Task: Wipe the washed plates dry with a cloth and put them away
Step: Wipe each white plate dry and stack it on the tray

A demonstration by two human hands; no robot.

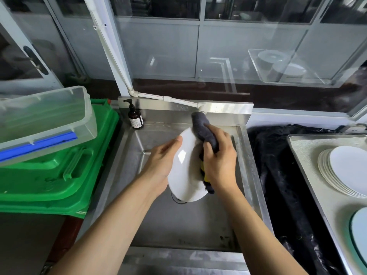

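A white plate [185,167] is held tilted on edge over the steel sink [178,225]. My left hand [161,162] grips its left rim, thumb on the near face. My right hand [219,163] clutches a dark grey cloth [202,128] with a yellow edge and presses it against the plate's right side. The cloth's top end sticks up above the plate. A stack of several white plates [343,171] lies on a tray [309,155] at the right.
A brown pump bottle [135,118] stands at the sink's back left corner. Green crates [59,165] with a clear plastic box [43,122] on top fill the left. Black plastic sheeting [278,175] lies between sink and tray. Another light plate [360,235] sits at the tray's near right.
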